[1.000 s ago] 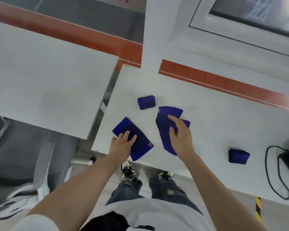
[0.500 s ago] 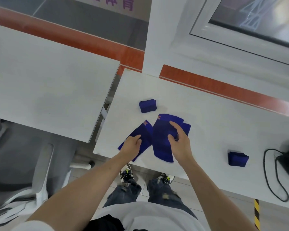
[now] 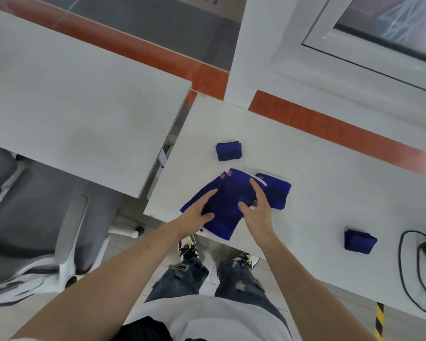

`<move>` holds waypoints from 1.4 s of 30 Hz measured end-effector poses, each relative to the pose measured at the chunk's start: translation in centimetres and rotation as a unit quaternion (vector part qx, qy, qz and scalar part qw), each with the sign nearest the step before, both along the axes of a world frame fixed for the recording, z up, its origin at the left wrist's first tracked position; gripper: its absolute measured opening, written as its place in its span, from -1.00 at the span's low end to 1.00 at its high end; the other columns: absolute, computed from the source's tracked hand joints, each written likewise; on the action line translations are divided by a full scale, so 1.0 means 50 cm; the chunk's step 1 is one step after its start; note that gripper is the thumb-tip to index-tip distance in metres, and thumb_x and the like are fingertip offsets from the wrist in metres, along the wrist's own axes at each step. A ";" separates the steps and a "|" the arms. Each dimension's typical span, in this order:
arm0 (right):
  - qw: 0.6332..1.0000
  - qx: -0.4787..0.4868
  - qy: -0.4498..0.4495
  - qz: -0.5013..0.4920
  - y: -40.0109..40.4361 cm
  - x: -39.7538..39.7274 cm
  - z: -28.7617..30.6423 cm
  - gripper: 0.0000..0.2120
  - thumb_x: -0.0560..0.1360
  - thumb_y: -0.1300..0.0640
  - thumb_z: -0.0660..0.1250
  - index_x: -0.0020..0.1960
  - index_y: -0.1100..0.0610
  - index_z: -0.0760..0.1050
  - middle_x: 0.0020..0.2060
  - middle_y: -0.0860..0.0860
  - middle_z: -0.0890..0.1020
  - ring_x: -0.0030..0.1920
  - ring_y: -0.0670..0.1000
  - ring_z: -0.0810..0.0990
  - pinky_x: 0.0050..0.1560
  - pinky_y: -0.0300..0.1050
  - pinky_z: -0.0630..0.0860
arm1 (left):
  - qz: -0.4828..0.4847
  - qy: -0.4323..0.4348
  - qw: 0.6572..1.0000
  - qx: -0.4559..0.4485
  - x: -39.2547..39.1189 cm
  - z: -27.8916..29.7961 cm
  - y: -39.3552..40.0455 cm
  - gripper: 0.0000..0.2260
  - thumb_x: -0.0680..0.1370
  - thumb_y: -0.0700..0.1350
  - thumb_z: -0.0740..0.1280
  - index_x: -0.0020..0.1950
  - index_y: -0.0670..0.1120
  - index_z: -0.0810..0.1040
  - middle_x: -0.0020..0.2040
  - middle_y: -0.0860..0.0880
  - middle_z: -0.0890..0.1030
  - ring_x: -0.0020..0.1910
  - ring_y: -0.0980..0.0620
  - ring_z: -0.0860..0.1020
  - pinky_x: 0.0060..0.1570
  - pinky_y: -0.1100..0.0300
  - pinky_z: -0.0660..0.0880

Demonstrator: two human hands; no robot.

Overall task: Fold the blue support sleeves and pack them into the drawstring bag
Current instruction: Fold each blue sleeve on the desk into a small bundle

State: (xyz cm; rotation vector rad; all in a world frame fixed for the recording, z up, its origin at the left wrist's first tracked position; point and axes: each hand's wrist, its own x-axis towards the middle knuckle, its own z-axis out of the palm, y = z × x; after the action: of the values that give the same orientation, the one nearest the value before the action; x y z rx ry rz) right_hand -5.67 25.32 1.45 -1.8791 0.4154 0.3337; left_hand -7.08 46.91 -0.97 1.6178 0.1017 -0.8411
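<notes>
While both palms lie flat, the unfolded blue sleeves sit directly under them near the white table's front-left corner, one sleeve overlapping another. The left hand presses the pile's 9 o'clock side, fingers spread toward 1 o'clock, grasping nothing. The right hand rests on the 3 o'clock side, index finger stretched toward 11 o'clock and thumb splayed on the cloth, likewise clasping nothing. Both forearms reach in from 6 o'clock. The pile's lower edge reaches the table's front edge at 6 o'clock. One folded sleeve lies apart at 12 o'clock from the hands; a second folded sleeve lies well apart at 4 o'clock, near a black cord. Bare tabletop opens between 1 and 3 o'clock. A second table stands at 10 o'clock.
</notes>
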 end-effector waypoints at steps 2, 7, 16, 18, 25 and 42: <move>0.998 0.031 0.026 -0.049 0.002 0.005 -0.015 -0.42 0.56 0.22 0.38 0.45 -0.27 0.41 0.24 0.01 0.60 0.05 0.10 0.61 0.00 -0.05 0.69 | -0.015 -0.020 0.999 0.034 0.001 -0.003 0.013 -0.36 0.67 -0.23 0.21 0.61 0.27 0.10 0.52 0.14 0.30 0.41 0.14 0.38 0.32 0.19 0.47; 0.998 -0.003 0.017 -0.068 0.008 0.014 -0.051 -0.65 0.64 0.21 0.32 0.27 -0.20 0.56 0.05 0.08 0.60 -0.04 0.03 0.61 -0.01 -0.14 0.65 | -0.080 -0.114 0.979 0.150 0.002 -0.028 0.038 -0.46 0.65 -0.31 0.17 0.59 0.07 0.27 0.46 0.06 0.29 0.42 0.08 0.33 0.44 0.13 0.34; 0.992 -0.120 -0.026 0.008 0.013 0.003 -0.095 -0.58 0.64 0.27 0.31 0.39 -0.11 0.52 0.20 -0.17 0.54 -0.04 -0.14 0.53 0.01 -0.32 0.48 | -0.083 -0.153 0.966 0.194 -0.012 -0.063 0.058 -0.48 0.66 -0.34 0.14 0.61 -0.02 0.26 0.58 0.09 0.19 0.53 0.10 0.18 0.51 0.22 0.21; 0.991 -0.134 -0.023 0.012 0.013 -0.001 -0.108 -0.60 0.64 0.26 0.31 0.39 -0.09 0.52 0.24 -0.19 0.53 -0.04 -0.10 0.55 0.03 -0.27 0.51 | -0.082 -0.149 0.965 0.201 -0.010 -0.069 0.058 -0.48 0.66 -0.35 0.12 0.61 -0.03 0.25 0.58 0.08 0.19 0.53 0.07 0.18 0.52 0.18 0.22; 0.985 -0.170 -0.034 -0.002 0.014 -0.002 -0.128 -0.64 0.64 0.26 0.31 0.35 -0.07 0.55 0.18 -0.20 0.56 -0.06 -0.11 0.55 0.00 -0.21 0.53 | -0.081 -0.155 0.962 0.210 0.003 -0.089 0.069 -0.46 0.65 -0.38 0.04 0.60 -0.05 0.28 0.57 0.10 0.24 0.54 0.03 0.22 0.54 0.04 0.24; 0.931 -0.327 0.022 0.163 0.020 0.004 -0.140 -0.57 0.69 0.14 0.19 0.56 0.03 0.37 0.54 -0.02 0.30 0.45 0.06 0.41 0.20 0.01 0.55 | -0.221 -0.203 0.852 0.428 -0.002 -0.079 0.048 -0.26 0.52 -0.33 0.26 0.63 0.04 0.08 0.53 -0.09 0.06 0.39 -0.20 0.20 0.34 -0.03 0.36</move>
State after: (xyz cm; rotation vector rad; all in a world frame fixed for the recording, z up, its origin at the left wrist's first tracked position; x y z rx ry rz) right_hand -5.47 26.34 -5.57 -2.6107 0.2539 0.5023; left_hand -7.17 49.31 -4.93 2.7114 -0.2457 -0.8168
